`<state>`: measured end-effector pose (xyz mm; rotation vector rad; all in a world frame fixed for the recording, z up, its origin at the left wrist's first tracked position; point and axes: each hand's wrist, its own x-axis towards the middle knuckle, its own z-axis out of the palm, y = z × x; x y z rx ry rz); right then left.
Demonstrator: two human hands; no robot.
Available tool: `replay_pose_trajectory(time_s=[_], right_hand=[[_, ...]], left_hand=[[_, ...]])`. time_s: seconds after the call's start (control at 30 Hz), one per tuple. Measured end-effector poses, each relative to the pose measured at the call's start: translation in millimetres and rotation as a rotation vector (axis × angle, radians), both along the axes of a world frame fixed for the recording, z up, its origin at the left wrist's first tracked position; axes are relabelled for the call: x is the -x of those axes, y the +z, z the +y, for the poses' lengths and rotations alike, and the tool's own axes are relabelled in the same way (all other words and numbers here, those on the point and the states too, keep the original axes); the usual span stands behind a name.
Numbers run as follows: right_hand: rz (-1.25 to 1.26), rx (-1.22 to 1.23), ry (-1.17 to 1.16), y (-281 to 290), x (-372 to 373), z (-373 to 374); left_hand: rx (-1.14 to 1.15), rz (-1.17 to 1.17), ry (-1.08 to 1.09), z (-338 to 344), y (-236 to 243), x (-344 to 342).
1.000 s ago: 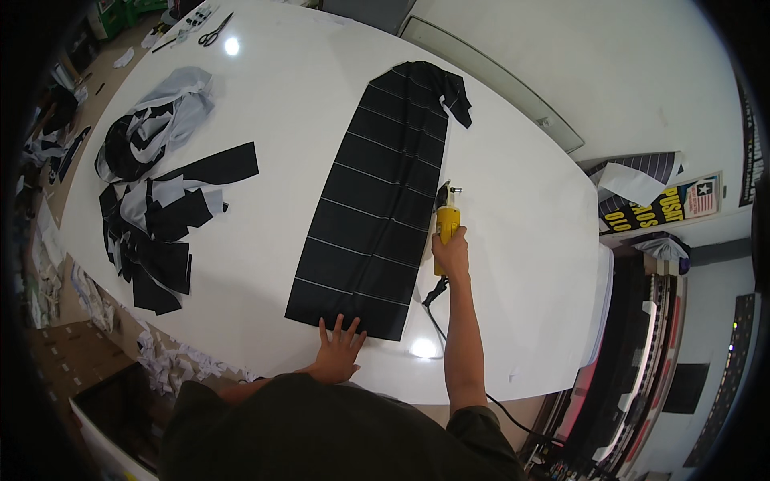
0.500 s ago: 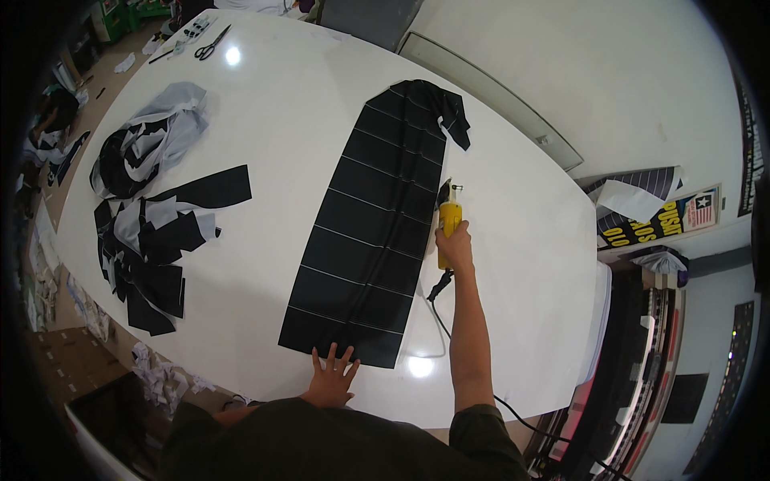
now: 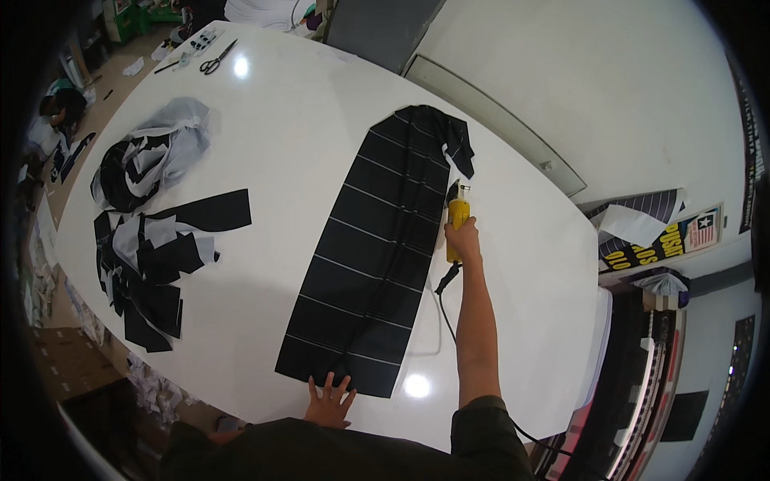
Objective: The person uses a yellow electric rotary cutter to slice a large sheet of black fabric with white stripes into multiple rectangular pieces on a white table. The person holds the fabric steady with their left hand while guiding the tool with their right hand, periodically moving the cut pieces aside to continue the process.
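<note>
My right hand (image 3: 461, 234) grips a yellow electric cutter (image 3: 458, 214), its head at the right edge of a long black fabric piece (image 3: 356, 256) with white cross lines, just below the folded top corner (image 3: 457, 146). A black cord trails from the cutter. My left hand (image 3: 327, 399) has spread fingers resting on the fabric's near edge. The fabric lies on a white table (image 3: 529, 321).
Black and grey scrap heaps (image 3: 156, 144) lie on the left, scissors (image 3: 215, 60) at the far left corner. A person (image 3: 60, 112) is low beside scraps left of the table. A wall (image 3: 545, 96) borders the back right; rolls (image 3: 642, 369) stand at the right.
The cutter in my right hand has moved forward along the fabric's right edge toward the folded corner. The whole scene sits lower in view. My left hand remains at the near edge.
</note>
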<state>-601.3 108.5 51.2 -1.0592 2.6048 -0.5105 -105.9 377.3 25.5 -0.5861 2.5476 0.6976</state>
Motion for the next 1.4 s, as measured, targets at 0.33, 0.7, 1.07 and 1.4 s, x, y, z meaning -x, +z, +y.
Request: replay_pose_trajectory(time_s=[0.33, 0.7, 1.07, 1.4], right_hand=[[0.008, -0.060, -0.059, 15.1, -35.4, 100.9], [-0.295, -0.076, -0.303, 101.0, -230.5, 382.1], [-0.257, -0.009, -0.294, 88.5, -302.7, 465.3], [-0.219, -0.120, -0.296, 73.2, -349.5, 460.7]], left_hand=[[-0.126, -0.035, -0.056, 4.9, 25.9, -7.1], [0.189, 0.558, 0.128, -33.0, 23.3, 12.6], [-0.038, 0.184, 0.133, -12.6, 39.2, -16.2], [0.162, 0.254, -0.026, -7.0, 6.5, -21.4]])
